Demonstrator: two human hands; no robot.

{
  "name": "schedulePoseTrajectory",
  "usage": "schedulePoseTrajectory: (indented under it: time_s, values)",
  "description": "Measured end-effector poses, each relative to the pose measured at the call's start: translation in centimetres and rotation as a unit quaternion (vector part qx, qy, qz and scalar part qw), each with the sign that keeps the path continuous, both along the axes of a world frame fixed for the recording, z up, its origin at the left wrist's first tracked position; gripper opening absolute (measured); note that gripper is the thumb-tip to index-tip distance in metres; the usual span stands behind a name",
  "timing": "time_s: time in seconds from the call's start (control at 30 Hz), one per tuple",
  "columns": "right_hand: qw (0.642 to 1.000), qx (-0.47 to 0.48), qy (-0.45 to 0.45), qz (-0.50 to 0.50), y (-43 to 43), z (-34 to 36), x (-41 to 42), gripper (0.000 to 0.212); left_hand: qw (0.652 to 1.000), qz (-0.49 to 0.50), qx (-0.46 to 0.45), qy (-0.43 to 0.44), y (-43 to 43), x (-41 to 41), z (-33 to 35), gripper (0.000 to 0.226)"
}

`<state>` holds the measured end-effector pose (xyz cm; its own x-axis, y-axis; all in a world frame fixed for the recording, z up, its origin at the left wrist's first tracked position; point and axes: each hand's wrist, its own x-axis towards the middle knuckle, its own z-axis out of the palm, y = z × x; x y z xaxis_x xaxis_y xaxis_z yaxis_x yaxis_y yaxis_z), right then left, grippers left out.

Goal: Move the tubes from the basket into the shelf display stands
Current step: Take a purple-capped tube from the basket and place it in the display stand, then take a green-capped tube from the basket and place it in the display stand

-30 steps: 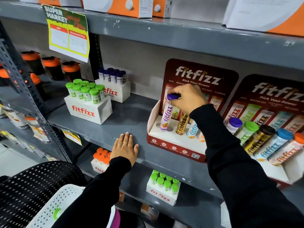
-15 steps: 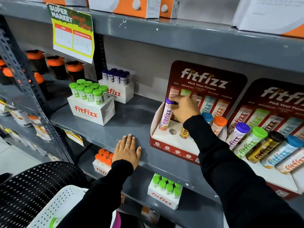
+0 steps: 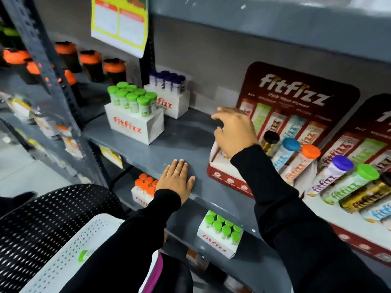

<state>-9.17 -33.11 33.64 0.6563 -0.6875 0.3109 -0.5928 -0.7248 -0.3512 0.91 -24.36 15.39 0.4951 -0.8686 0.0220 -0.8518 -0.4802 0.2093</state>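
My right hand (image 3: 234, 132) hovers with fingers apart over the left end of the red fitfizz display stand (image 3: 229, 180), holding nothing. It hides the stand's left slots, and the purple-capped tube does not show. Black-capped (image 3: 270, 137), blue-capped (image 3: 291, 144) and orange-capped (image 3: 311, 152) tubes lean in that stand. My left hand (image 3: 176, 180) lies flat on the grey shelf edge (image 3: 160, 153). The white perforated basket (image 3: 63, 250) sits low at the left, with a green-capped tube (image 3: 83, 255) inside.
A second red stand (image 3: 359, 242) at the right holds several tubes. White fitfizz boxes of green-capped (image 3: 131, 123) and purple-capped (image 3: 169, 85) tubes stand on the shelf's left. Boxes (image 3: 220, 231) sit on the lower shelf. A black perforated seat (image 3: 42, 218) is beside the basket.
My right hand has let go of the purple-capped tube it was lowering into the stand and opened above it. The left hand stayed flat on the shelf. The view shifted down.
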Motion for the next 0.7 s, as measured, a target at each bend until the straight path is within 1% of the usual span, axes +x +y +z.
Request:
schedulePoseTrajectory:
  time_s: [0.07, 0.13, 0.17, 0.2, 0.27, 0.37, 0.4, 0.43, 0.47, 0.53, 0.6, 0.7]
  values:
    - [0.998, -0.031, -0.054, 0.023, 0.3, -0.4, 0.7, 0.036, 0.998, -0.011, -0.067, -0.003, -0.8, -0.3, 1.6, 0.076]
    - [0.993, -0.048, -0.101, 0.048, 1.4, -1.7, 1.9, 0.031, 0.993, -0.002, -0.113, -0.029, 0.5, 0.0, 1.2, 0.067]
    - [0.991, -0.041, -0.106, 0.073, 2.5, -3.0, 3.2, 0.030, 0.993, 0.020, -0.111, -0.033, 2.4, 0.4, -0.1, 0.062]
    - [0.990, -0.020, -0.097, 0.104, 3.8, -4.6, 4.7, 0.028, 0.994, 0.047, -0.096, -0.019, 4.8, 0.9, -1.8, 0.059]
    - [0.983, 0.038, -0.067, 0.166, 6.7, -8.3, 7.8, 0.025, 0.991, 0.109, -0.073, -0.007, 10.3, 1.8, -6.2, 0.058]
    - [0.967, 0.107, -0.015, 0.232, 10.5, -13.5, 11.4, 0.025, 0.980, 0.197, 0.017, 0.036, 17.9, 1.1, -11.5, 0.070]
    - [0.961, 0.123, 0.021, 0.245, 11.8, -15.2, 12.6, 0.026, 0.972, 0.224, 0.039, 0.055, 20.1, 0.8, -13.0, 0.074]
    - [0.952, 0.148, 0.077, 0.258, 13.0, -16.9, 13.6, 0.028, 0.965, 0.247, 0.058, 0.068, 22.0, 0.5, -14.3, 0.076]
    - [0.937, 0.170, 0.143, 0.268, 14.0, -18.4, 14.3, 0.029, 0.959, 0.264, 0.076, 0.076, 23.5, 0.2, -15.4, 0.076]
    - [0.899, 0.190, 0.260, 0.296, 16.2, -21.5, 16.2, 0.031, 0.945, 0.295, 0.114, 0.079, 25.8, 0.3, -17.6, 0.067]
    - [0.873, 0.173, 0.328, 0.317, 18.4, -24.1, 17.8, 0.033, 0.936, 0.307, 0.145, 0.096, 27.3, 0.4, -19.4, 0.062]
    - [0.856, 0.143, 0.385, 0.315, 20.8, -27.4, 19.5, 0.040, 0.929, 0.324, 0.140, 0.109, 28.3, 0.1, -21.2, 0.066]
